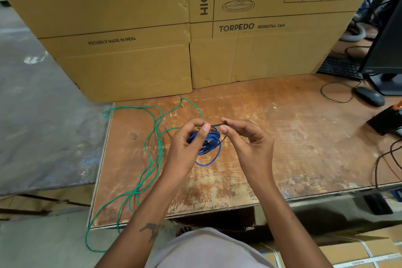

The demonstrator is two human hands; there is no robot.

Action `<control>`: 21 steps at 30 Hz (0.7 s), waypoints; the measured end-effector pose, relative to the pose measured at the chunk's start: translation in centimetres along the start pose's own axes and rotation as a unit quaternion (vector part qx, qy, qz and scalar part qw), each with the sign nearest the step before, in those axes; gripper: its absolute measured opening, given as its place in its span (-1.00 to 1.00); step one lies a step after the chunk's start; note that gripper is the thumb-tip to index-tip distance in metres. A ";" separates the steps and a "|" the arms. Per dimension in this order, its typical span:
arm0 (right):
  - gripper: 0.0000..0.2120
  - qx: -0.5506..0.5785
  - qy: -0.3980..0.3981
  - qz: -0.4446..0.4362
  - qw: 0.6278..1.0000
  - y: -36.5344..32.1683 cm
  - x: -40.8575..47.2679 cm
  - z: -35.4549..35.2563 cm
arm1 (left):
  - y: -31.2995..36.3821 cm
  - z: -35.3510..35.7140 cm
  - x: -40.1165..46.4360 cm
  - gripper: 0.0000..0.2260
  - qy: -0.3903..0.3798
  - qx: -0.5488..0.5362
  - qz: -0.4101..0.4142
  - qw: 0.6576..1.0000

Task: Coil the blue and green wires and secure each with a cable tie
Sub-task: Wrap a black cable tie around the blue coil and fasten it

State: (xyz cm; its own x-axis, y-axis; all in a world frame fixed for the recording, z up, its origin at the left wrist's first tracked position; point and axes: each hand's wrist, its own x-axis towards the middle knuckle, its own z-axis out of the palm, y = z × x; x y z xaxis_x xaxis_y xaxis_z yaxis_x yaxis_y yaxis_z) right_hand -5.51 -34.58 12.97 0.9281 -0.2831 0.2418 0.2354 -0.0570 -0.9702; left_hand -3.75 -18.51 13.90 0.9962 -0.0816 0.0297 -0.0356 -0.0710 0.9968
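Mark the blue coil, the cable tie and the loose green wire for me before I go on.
blue coil [210,140]: head view, on the bundled strands between the hands.
cable tie [217,125]: head view, on the black strap above the coil.
green wire [152,160]: head view, on the uncoiled strands lying left of the hands.

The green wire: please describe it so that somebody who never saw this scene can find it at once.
Look at the worn wooden table in front of the big cardboard boxes. On its left part, the green wire lies loose in long loops, and some hang over the near edge. Unlike the blue wire, a tight coil held in the left hand, nobody touches it.
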 end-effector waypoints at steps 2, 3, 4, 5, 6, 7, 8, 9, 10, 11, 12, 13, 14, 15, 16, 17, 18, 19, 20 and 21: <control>-0.79 0.015 0.000 0.002 1.000 0.2 0.0 0.0 | 0.0 0.0 0.1 -0.86 -0.003 -0.012 -0.016 1.000; -0.80 0.025 0.002 0.005 1.000 0.2 0.1 0.1 | 0.0 0.0 0.2 -0.86 -0.004 -0.019 -0.026 0.999; -0.82 0.037 0.004 0.008 0.999 0.3 0.1 0.2 | 0.0 -0.1 0.2 -0.86 -0.006 -0.022 -0.034 0.999; -0.86 0.051 0.007 0.013 0.999 0.3 0.1 0.3 | -0.1 -0.1 0.3 -0.87 -0.007 -0.020 -0.042 0.999; -0.88 0.063 0.009 0.018 0.998 0.3 0.1 0.5 | -0.1 -0.1 0.2 -0.88 -0.009 -0.018 -0.049 0.999; -0.89 0.073 0.010 0.023 0.997 0.3 0.2 0.6 | -0.2 -0.1 0.2 -0.88 -0.010 -0.019 -0.055 0.998; -0.89 0.082 0.010 0.027 0.996 0.3 0.3 0.7 | -0.2 -0.1 0.2 -0.88 -0.010 -0.023 -0.061 0.998; -0.90 0.089 0.011 0.032 0.995 0.3 0.3 0.8 | -0.2 0.0 0.2 -0.88 -0.010 -0.027 -0.064 0.998; -0.90 0.095 0.013 0.039 0.995 0.3 0.4 0.8 | -0.2 0.0 0.1 -0.87 -0.009 -0.030 -0.067 0.997; -0.90 0.101 0.015 0.045 0.994 0.3 0.4 0.9 | -0.2 0.0 0.1 -0.87 -0.010 -0.032 -0.067 0.997; -0.90 0.105 0.017 0.050 0.993 0.2 0.4 0.9 | -0.1 0.1 0.1 -0.86 -0.012 -0.033 -0.066 0.997; -0.90 0.108 0.018 0.053 0.993 0.2 0.4 0.9 | -0.1 0.1 0.1 -0.86 -0.012 -0.032 -0.064 0.997; -0.90 0.107 0.017 0.052 0.993 0.2 0.3 0.9 | -0.1 0.1 0.1 -0.85 -0.011 -0.031 -0.064 0.997; -0.90 0.105 0.015 0.048 0.993 0.2 0.3 0.9 | -0.1 0.1 0.2 -0.84 -0.007 -0.031 -0.064 0.997; -0.90 0.101 0.013 0.043 0.994 0.2 0.3 0.8 | -0.1 0.1 0.2 -0.84 -0.003 -0.032 -0.064 0.997; -0.90 0.097 0.013 0.038 0.994 0.2 0.3 0.8 | -0.1 0.1 0.2 -0.84 0.000 -0.032 -0.064 0.997; -0.89 0.092 0.012 0.034 0.995 0.2 0.3 0.9 | 0.0 0.1 0.2 -0.84 0.002 -0.032 -0.065 0.997; -0.89 0.087 0.012 0.032 0.996 0.2 0.2 0.9 | 0.0 0.1 0.2 -0.84 0.003 -0.034 -0.065 0.997; -0.89 0.082 0.011 0.031 0.996 0.2 0.2 1.0 | -0.1 0.1 0.2 -0.85 0.003 -0.035 -0.066 0.997; -0.88 0.080 0.009 0.030 0.996 0.2 0.1 1.0 | -0.1 0.0 0.2 -0.84 0.002 -0.035 -0.066 0.997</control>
State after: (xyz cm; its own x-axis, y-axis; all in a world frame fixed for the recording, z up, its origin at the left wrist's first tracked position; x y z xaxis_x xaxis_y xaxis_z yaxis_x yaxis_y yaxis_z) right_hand -5.07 -33.62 12.84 0.9365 -0.2996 0.1823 0.2245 0.1127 -0.9679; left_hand -3.52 -18.54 13.82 0.9922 -0.0729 -0.1014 0.1009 -0.0106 0.9948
